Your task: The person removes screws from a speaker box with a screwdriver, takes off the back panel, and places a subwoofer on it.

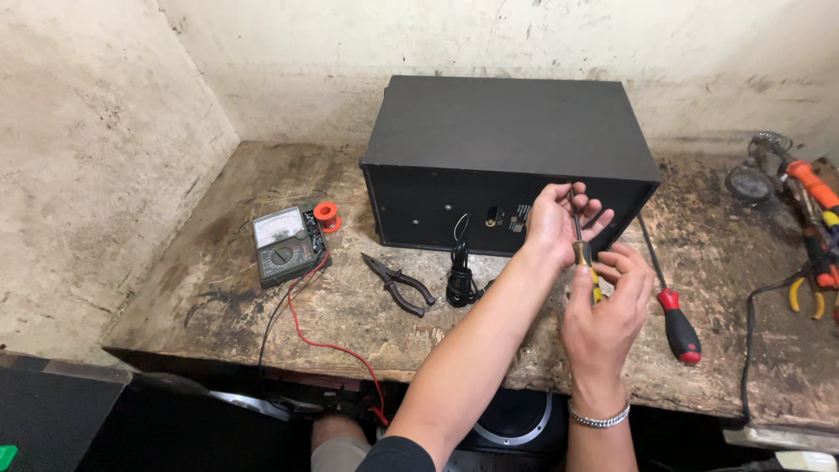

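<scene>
You are reaching your left hand forward and up across your body, forearm running diagonally from the lower middle, with the fingers loosely spread and curled around the thin metal shaft of a screwdriver close against the rear panel of the black box. Your right hand is sitting just below and slightly to the right of the left one, wrist straight, a metal bracelet around it, fingers closed around the screwdriver's yellow and black handle. The tool is standing nearly upright between both hands, its tip hidden at the box's face beside your left fingers. Just right of your right hand a red-handled screwdriver is lying on the tabletop, its shaft pointing toward the box. Left of your left forearm a coiled black cable and a pair of pliers are resting, and farther left a multimeter is lying with its red lead trailing over the tabletop's edge
</scene>
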